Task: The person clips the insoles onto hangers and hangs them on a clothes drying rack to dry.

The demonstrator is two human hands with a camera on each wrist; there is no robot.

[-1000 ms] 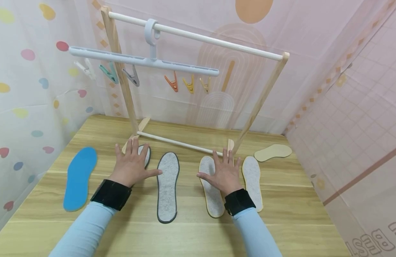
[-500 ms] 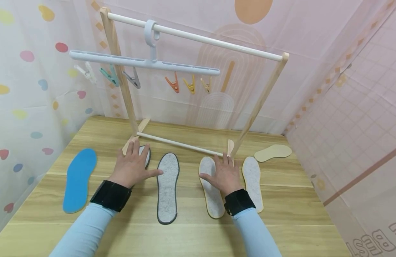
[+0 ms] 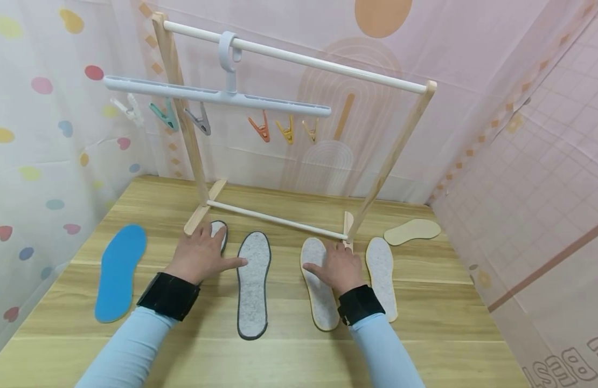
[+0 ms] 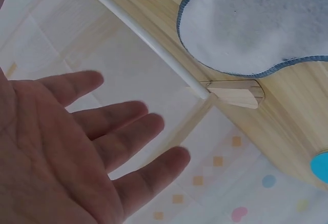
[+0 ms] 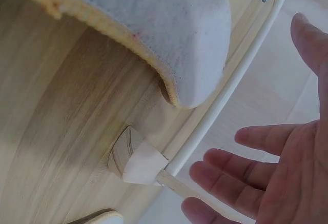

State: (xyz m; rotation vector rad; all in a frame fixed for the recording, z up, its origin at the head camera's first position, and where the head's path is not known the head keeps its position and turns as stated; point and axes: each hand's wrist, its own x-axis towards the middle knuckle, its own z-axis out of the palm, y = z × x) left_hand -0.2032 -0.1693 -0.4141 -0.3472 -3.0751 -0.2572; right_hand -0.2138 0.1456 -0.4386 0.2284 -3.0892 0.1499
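My left hand (image 3: 197,256) hovers over a grey felt insole (image 3: 221,231) with dark edging, hiding most of it. Its thumb reaches toward a second dark-edged insole (image 3: 252,291). My right hand (image 3: 341,265) is above a yellow-edged grey insole (image 3: 323,307), with a matching insole (image 3: 382,280) just to its right. Both wrist views show loosely spread, slightly bent fingers and bare palms. Neither hand holds anything. In the left wrist view a dark-edged insole (image 4: 251,29) lies beyond the fingers; the right wrist view has a yellow-edged insole (image 5: 174,34).
A wooden rack (image 3: 396,156) stands behind the hands. From its top bar hangs a pale blue hanger (image 3: 275,102) with several coloured clips, among them an orange clip (image 3: 261,129). A blue insole (image 3: 120,275) lies far left, a cream insole (image 3: 412,231) at the back right.
The fingers of both hands, stretched forward and spread a second ago, have bent and now look shorter from above. The wrists have barely moved, and the insoles lie where they were.
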